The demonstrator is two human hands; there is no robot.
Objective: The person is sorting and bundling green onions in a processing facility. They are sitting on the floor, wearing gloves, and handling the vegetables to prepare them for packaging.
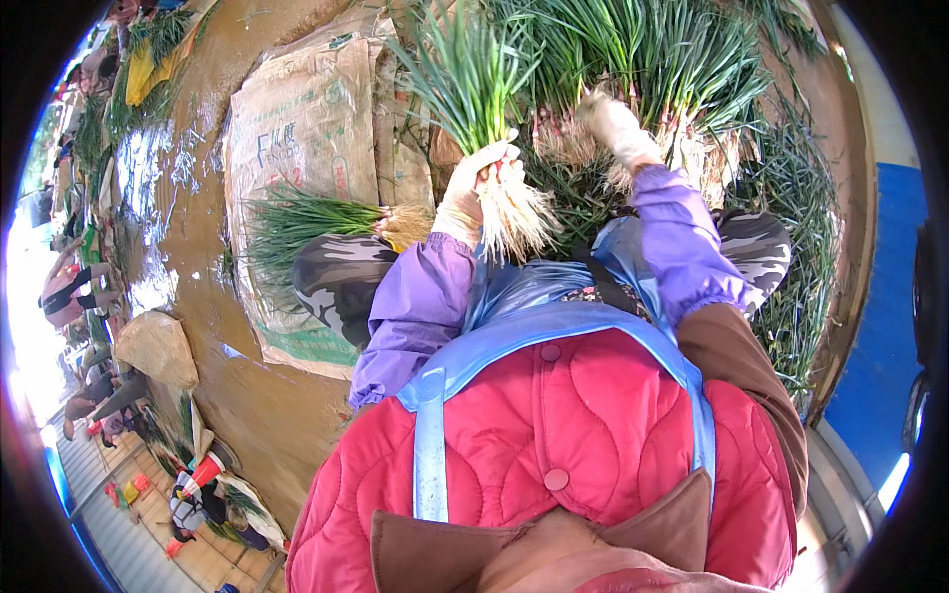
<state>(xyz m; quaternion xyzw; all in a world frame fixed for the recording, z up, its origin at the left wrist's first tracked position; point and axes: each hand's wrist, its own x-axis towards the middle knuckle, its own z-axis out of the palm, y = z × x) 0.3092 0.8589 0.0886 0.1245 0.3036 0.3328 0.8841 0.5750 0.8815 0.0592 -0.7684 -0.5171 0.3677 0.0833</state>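
My left hand (pixel 461 194), in a pale glove, grips a bunch of spring onions (pixel 474 111) just above their roots. Its green leaves point away from me, and the whitish roots (pixel 515 211) hang towards my lap. My right hand (pixel 617 127), also gloved, is at the near side of a large heap of spring onions (pixel 689 67), by the stalk bases. Its fingers are blurred, so whether they hold any stalks is unclear. Left of my left hand, a smaller bunch (pixel 334 215) lies on a printed woven sack (pixel 304 133), roots facing right.
Loose green leaves (pixel 793 252) litter the ground at right, beside a blue panel (pixel 882 296). Wet brown floor (pixel 252 422) stretches to the left. Several people work among more onions at the far left, near a beige sack (pixel 157 348). My camouflage-clad knees flank the blue apron (pixel 519 296).
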